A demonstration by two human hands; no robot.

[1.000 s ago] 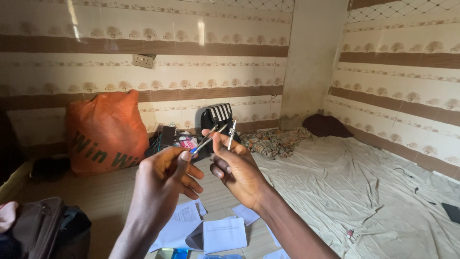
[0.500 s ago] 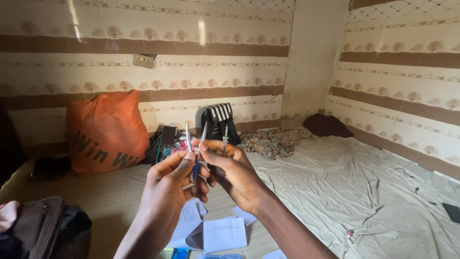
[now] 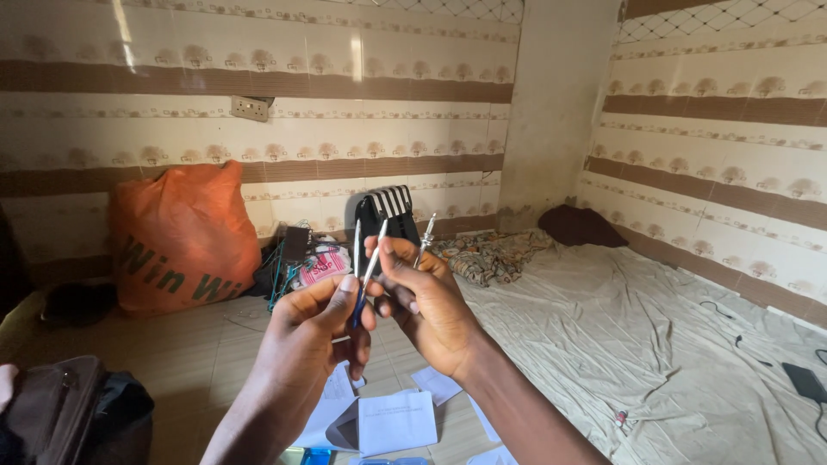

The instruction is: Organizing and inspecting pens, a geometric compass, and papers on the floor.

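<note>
Metal compass (image 3: 369,258) pinched between left hand (image 3: 314,331) and right hand (image 3: 426,297) (both raised, fingertips gripping).

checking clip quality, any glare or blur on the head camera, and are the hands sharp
Head view: bright glare streaks on the glossy patterned wall tiles; left hand and right hand fairly sharp, thin metal compass with blue grip slightly soft; crumpled beige bedsheet evenly lit; dark bag at the frame's lower left in shadow.

Lower ends of the metal instruments (image 3: 369,258) hidden inside both fists, dark bag (image 3: 69,413) cut off at the bottom left edge, blue item (image 3: 314,456) (kind unclear) clipped by the bottom edge, clutter (image 3: 301,258) by the wall too small to tell.
</note>
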